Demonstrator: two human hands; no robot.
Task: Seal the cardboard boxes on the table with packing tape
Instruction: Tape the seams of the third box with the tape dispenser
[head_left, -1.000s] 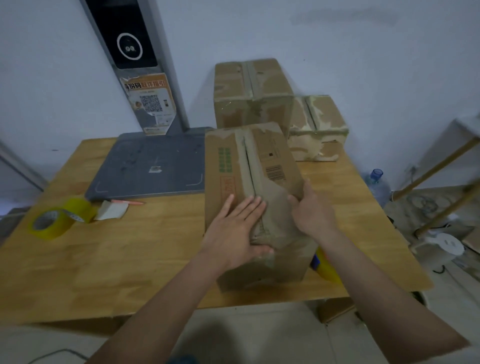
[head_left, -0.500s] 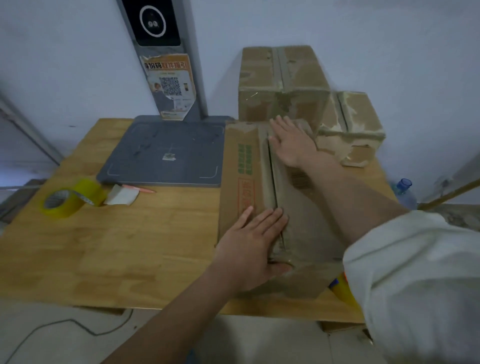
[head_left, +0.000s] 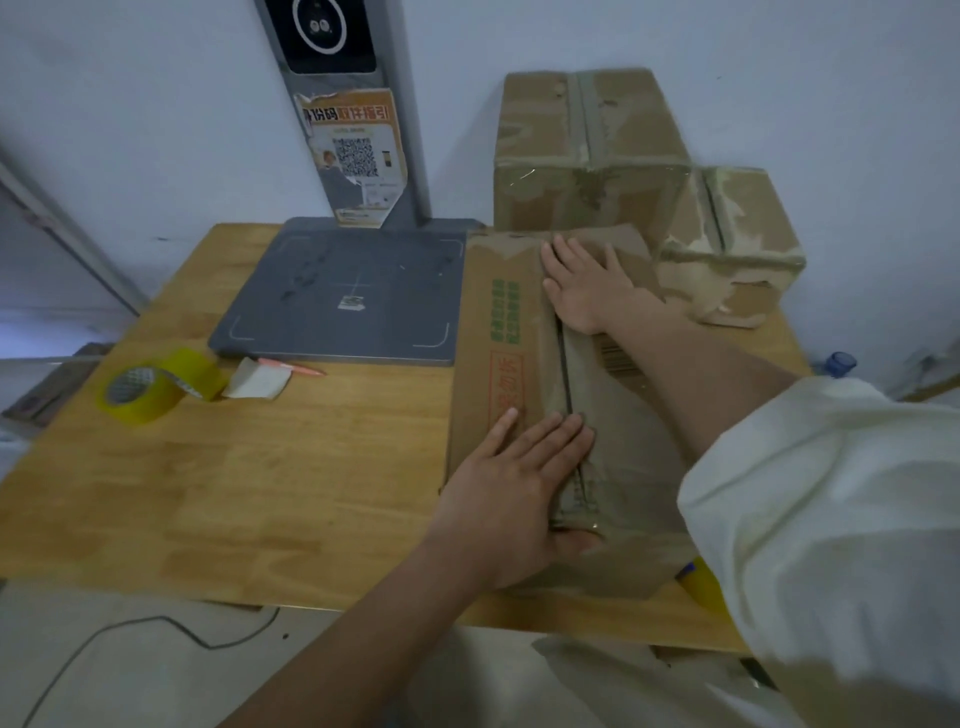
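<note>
Yellow packing tape roll (head_left: 158, 385) sits far left on the wooden table (head_left: 218, 493), out of reach. My left hand (head_left: 511, 488) lies flat on the near end of the long brown cardboard box (head_left: 498, 374); right hand (head_left: 589, 286) flat at the far end. Risk: flaps spring open when I release for tape. Versus a second ago, right hand has slid from near end to far.

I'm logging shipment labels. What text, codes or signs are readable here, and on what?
Poster on the post: mirrored orange heading, unreadable; a QR code.
Box under the hands: green print and red framed characters, too blurred; a barcode, digits illegible.
Tape roll: core print too small.
</note>
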